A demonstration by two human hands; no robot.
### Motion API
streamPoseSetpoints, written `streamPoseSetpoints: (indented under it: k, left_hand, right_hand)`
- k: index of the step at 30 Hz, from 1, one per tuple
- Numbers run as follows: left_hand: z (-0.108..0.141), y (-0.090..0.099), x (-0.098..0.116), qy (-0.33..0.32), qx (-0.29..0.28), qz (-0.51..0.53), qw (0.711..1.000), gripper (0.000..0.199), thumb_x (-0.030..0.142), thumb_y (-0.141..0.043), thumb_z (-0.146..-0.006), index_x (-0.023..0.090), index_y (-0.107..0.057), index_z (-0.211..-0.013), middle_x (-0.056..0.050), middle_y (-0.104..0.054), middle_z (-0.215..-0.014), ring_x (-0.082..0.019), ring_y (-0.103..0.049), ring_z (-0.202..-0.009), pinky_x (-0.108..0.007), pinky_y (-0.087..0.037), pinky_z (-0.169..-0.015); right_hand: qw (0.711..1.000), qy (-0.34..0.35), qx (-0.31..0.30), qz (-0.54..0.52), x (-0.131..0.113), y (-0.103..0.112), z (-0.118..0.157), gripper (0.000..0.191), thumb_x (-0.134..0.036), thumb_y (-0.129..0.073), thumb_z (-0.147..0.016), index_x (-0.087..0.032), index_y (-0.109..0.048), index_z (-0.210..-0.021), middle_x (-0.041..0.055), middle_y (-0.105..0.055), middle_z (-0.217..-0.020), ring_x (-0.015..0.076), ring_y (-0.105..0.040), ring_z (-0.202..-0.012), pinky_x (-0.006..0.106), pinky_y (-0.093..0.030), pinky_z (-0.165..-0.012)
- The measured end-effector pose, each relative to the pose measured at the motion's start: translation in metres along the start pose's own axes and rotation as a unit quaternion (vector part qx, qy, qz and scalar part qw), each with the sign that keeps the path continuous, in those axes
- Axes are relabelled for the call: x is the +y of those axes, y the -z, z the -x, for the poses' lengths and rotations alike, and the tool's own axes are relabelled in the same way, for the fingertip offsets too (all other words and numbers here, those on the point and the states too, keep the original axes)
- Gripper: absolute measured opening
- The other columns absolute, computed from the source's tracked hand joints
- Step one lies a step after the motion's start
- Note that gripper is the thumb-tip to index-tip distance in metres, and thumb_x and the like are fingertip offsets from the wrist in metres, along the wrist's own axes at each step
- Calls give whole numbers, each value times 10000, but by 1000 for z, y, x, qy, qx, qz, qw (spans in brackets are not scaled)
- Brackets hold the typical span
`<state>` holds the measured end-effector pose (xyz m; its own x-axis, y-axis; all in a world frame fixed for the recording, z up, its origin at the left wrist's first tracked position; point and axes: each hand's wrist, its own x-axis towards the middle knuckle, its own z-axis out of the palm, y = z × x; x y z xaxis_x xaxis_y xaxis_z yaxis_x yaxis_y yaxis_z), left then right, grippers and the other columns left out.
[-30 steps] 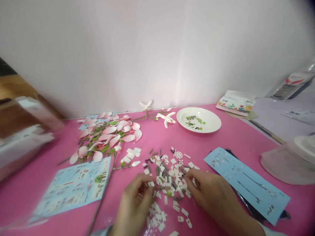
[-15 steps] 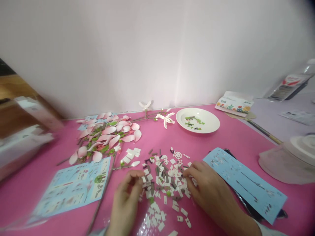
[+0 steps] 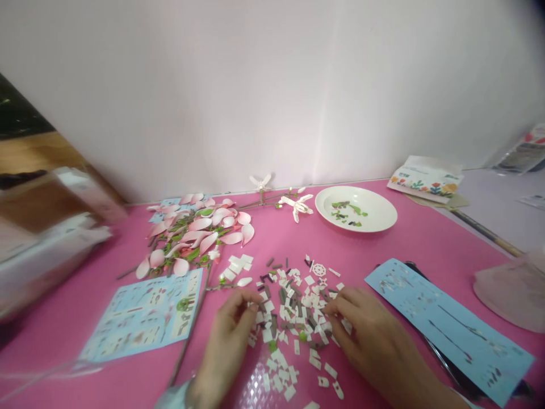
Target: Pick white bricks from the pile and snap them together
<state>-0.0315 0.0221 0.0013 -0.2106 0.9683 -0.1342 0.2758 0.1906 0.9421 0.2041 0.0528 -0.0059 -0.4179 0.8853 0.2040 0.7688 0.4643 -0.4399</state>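
Observation:
A loose pile of small white, grey and dark building-brick pieces (image 3: 293, 318) lies in front of me. At its left edge is my left hand (image 3: 232, 332), thumb and forefinger drawn together; whatever lies between the tips is too small to make out. My right hand (image 3: 366, 335) rests over the right edge, its bent fingers and thumb close together at the tips among white pieces. I cannot tell what they pinch. Two green pieces (image 3: 302, 336) show in the pile. A white wheel-shaped piece (image 3: 319, 270) lies at its far side.
Pink petal flowers (image 3: 204, 227) on branches lie at left behind an instruction sheet (image 3: 145, 312). A white plate (image 3: 374, 207) holding green bits stands at the back right. Another blue sheet (image 3: 451, 329) overlaps a dark device. White boxes (image 3: 55, 255) stand far left.
The view has shifted left, so everything appears farther right. Both hands stay at the pile's two edges, with only slight finger movement.

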Motion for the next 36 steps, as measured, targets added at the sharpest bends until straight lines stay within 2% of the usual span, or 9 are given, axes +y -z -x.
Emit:
streamPoseSetpoints:
  k: [5, 9, 19, 25, 36]
  left_hand:
    - [1, 0, 4, -59, -42, -207, 976, 134, 159, -505, -811, 199, -622, -758, -18, -646, -711, -216, -567, -645, -298, -388, -606]
    - [1, 5, 5, -60, -51, -286, 955, 141, 125, -495, -798, 200, -608, -757, -36, -669, -725, -250, -588, -705, -321, -383, -636]
    - [-3, 9, 2, -54, -69, -298, 950, 139, 120, -502, -804, 196, -617, -794, -70, -685, -849, -273, -609, -789, -372, -409, -704]
    - [2, 7, 5, -40, -62, -301, 951, 100, 123, -494, -813, 199, -550, -779, -56, -645, -775, -263, -588, -737, -350, -396, -651]
    - [1, 6, 2, -56, -81, -290, 952, 147, 119, -468, -832, 205, -559, -754, -76, -648, -818, -261, -583, -742, -359, -396, -672]
  right_hand:
    - [1000, 4, -13, 10, -4, 2, 0, 219, -101, -453, -849, -209, -576, -703, 45, -564, -751, 212, -510, -684, 354, -396, -623]
    - [1000, 12, 0, 12, -7, 3, 0, 219, -103, -445, -841, -212, -594, -724, 52, -577, -752, 219, -525, -694, 347, -405, -610]
    - [999, 17, -21, -25, -6, -1, 0, 219, -99, -448, -861, -202, -581, -721, 45, -566, -764, 214, -513, -723, 352, -399, -639]
    - [999, 28, -20, -32, -8, 0, 0, 235, -101, -427, -885, -200, -557, -715, 46, -567, -771, 215, -521, -744, 351, -404, -652]
    - [998, 24, -28, -52, -11, -1, 1, 218, -77, -452, -865, -207, -549, -719, 28, -568, -756, 198, -531, -724, 321, -397, -625]
